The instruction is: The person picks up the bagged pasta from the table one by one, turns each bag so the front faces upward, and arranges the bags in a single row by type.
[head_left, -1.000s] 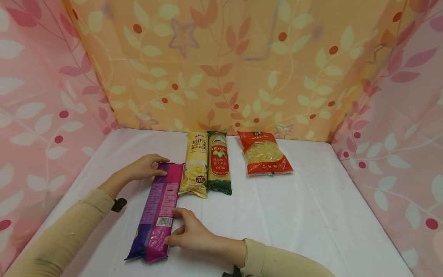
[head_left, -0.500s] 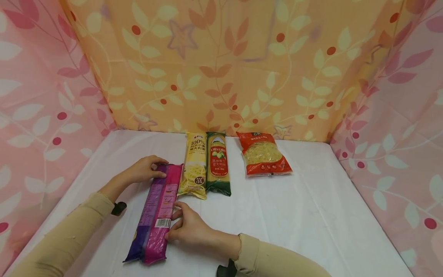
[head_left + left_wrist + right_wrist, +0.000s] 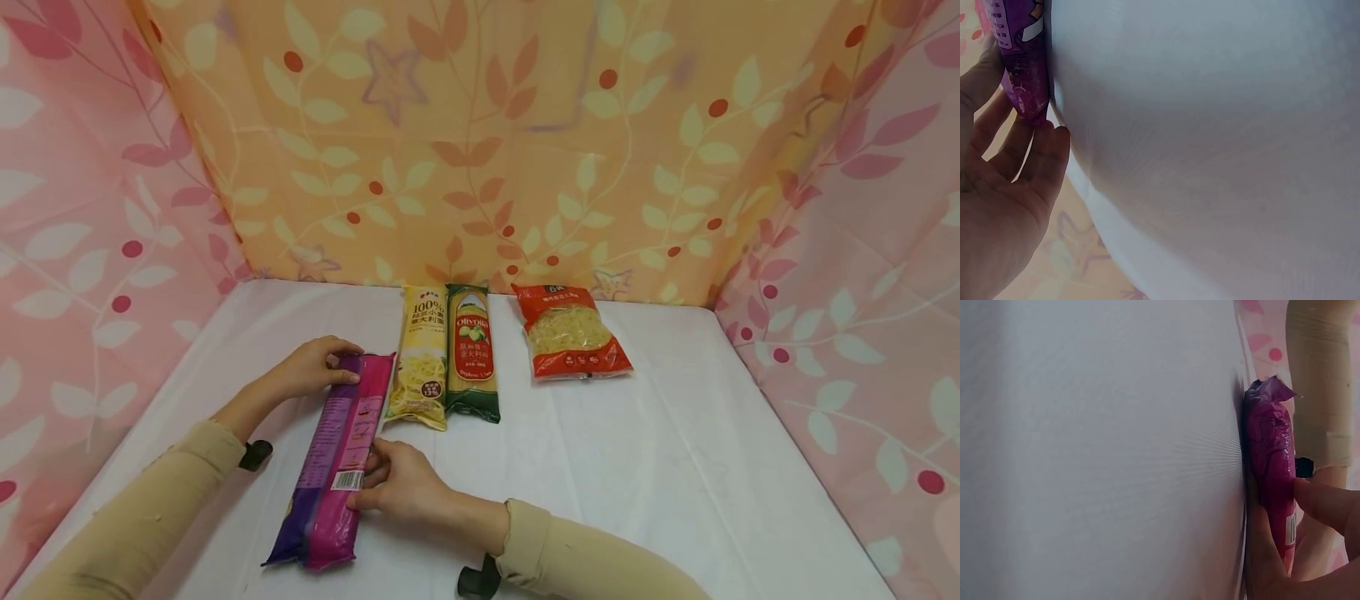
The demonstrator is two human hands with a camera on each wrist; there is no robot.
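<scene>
A long purple and pink pasta packet lies slanted on the white cloth in the head view, its barcode facing up. At its far end my left hand grips the packet, thumb on top and fingers round the end, as the left wrist view also shows. Lower down, my right hand holds the right edge, with the thumb over the top and the fingers along the side. The right wrist view shows the crimped near end of the packet pointing away from that hand.
Right of the purple packet lie a yellow pasta packet and a green and red spaghetti packet, side by side. Farther right is a red bag of pasta. Patterned cloth walls enclose the table at the back and both sides.
My right hand has shifted slightly left, its thumb now farther over the packet's edge. The packet's near end has moved slightly left. My left hand keeps its grip at the far end.
</scene>
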